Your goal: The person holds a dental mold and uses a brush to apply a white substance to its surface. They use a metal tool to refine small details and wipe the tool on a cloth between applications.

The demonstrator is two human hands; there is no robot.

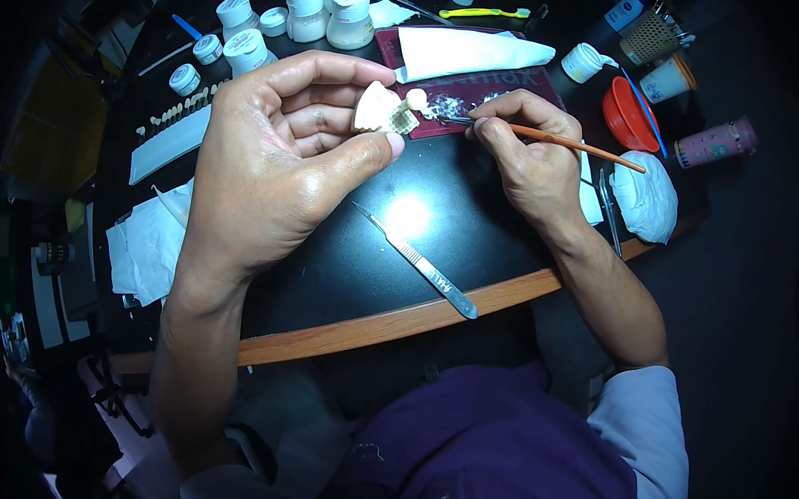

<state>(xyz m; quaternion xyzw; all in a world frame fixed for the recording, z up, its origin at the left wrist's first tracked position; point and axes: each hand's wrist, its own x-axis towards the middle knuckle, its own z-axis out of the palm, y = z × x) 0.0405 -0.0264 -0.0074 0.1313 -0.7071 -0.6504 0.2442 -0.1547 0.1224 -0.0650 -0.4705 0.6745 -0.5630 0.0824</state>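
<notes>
Over black desk, left hand fingers pinch a tooth model; right hand fingers grip a brush.

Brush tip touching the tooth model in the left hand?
Cannot tell. In the head view the brush tip sits right beside the tooth model held in the left hand; too small to show contact or a gap.

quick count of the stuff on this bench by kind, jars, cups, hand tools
White jars at the back: 8, counting the one right of the dark red mat
Cups: 2, with the pink one
Loose metal tools: 2, a scalpel and a thin pick
Brush in right hand: 1
Total: 13
</notes>
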